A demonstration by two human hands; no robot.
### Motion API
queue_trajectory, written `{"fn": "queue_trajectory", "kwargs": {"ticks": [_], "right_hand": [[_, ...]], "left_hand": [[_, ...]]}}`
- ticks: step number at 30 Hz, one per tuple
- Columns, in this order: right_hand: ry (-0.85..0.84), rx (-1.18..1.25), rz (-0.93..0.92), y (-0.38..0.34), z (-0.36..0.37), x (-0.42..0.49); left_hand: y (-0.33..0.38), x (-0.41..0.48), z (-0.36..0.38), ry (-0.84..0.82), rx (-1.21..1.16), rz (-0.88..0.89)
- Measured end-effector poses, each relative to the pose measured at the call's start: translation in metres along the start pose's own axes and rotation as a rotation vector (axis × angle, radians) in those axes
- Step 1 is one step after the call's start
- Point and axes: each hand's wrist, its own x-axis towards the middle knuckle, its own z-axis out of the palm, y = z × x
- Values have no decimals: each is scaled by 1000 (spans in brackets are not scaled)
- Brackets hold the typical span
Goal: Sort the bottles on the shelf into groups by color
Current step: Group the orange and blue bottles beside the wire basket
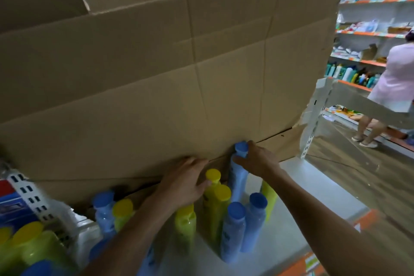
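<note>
**Right hand on a blue bottle at the back**

My right hand curls round the neck of a blue bottle, thumb just under its round cap. The bottle stands upright at the back of the smooth white shelf, against the creased cardboard.

My left hand lies at its 9 o'clock, thumb touching the cap of a yellow bottle; I cannot tell whether it grips anything.

The bottles are slim, smooth plastic cylinders with flat-topped caps. In this bay I count five yellow and at least four blue. A blue pair stands at 6 o'clock of the held one.
</note>
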Motion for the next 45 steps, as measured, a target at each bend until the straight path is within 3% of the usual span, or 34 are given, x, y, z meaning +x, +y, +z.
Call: {"fn": "queue_trajectory", "kwargs": {"ticks": [4, 8, 15, 19, 23, 31, 36, 40, 42, 45], "right_hand": [[34, 75, -33, 4, 0, 2], [121, 325, -89, 4, -5, -10], [299, 547, -346, -20, -73, -45], [303, 620, -475, -50, -100, -67], [257, 641, -541, -88, -112, -88], [243, 766, -686, -175, -133, -134], [184, 872, -697, -207, -129, -151], [58, 705, -622, -155, -104, -166], [-18, 551, -552, -120, -59, -187], [-141, 373, -595, -96, 10, -226]], "left_hand": [[-1, -1, 3, 16, 3, 11], [-7, -4, 2, 17, -15, -7], [1, -9, -14, 67, -97, -43], [7, -26, -34, 129, -158, -42], [22, -53, -58, 147, -426, -55], [9, -99, -94, 253, -663, -140], [-1, -117, -102, 378, -867, -184], [-12, -139, -97, 436, -875, -188], [-20, -150, -93, 401, -846, -194], [-24, -158, -86, 332, -805, -198]]}}
